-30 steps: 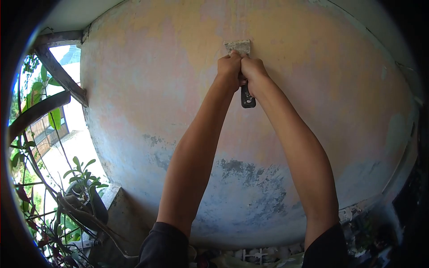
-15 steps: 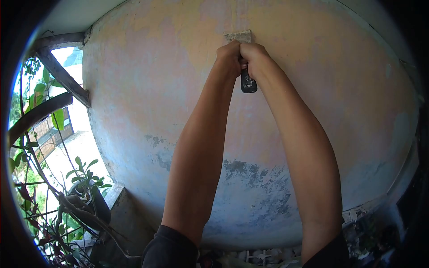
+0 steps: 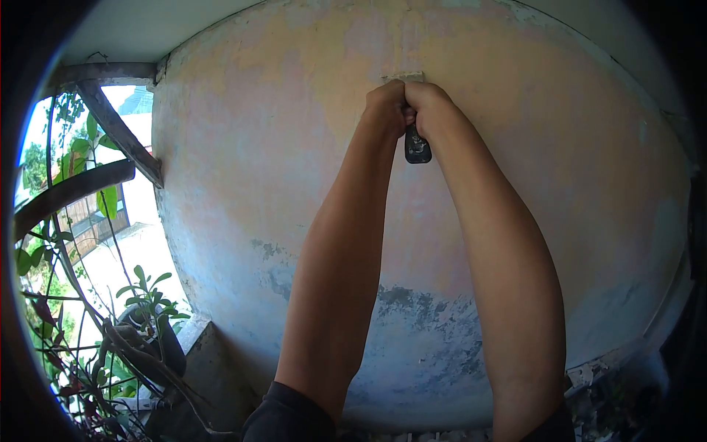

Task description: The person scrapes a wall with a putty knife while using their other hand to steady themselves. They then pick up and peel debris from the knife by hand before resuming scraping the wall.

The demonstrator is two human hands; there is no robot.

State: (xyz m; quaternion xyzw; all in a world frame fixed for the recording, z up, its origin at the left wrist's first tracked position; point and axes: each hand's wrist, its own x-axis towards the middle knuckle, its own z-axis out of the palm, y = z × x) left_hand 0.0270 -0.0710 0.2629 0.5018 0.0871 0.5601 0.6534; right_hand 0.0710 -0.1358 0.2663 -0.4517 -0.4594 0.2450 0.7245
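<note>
Both my hands grip one scraper with a black handle (image 3: 417, 149) and a wide, pale, dirt-covered blade (image 3: 405, 76). My left hand (image 3: 385, 101) and my right hand (image 3: 429, 101) are closed side by side around the upper handle, arms stretched out. The handle's end sticks out below them. Only a thin strip of the blade shows above my knuckles, up against the painted wall (image 3: 427, 221). My hands hide the rest of the blade and most of the grip.
Peeling grey patches (image 3: 427, 309) mark the lower wall. At left are wooden beams (image 3: 121, 132), a potted plant (image 3: 166, 346) on a ledge, and bare branches with wires. A ceiling (image 3: 221, 11) meets the wall above.
My view has tilted up slightly, so the wall and plants sit lower and a little to the right. Less of the blade shows above my hands. Both hands keep their hold.
</note>
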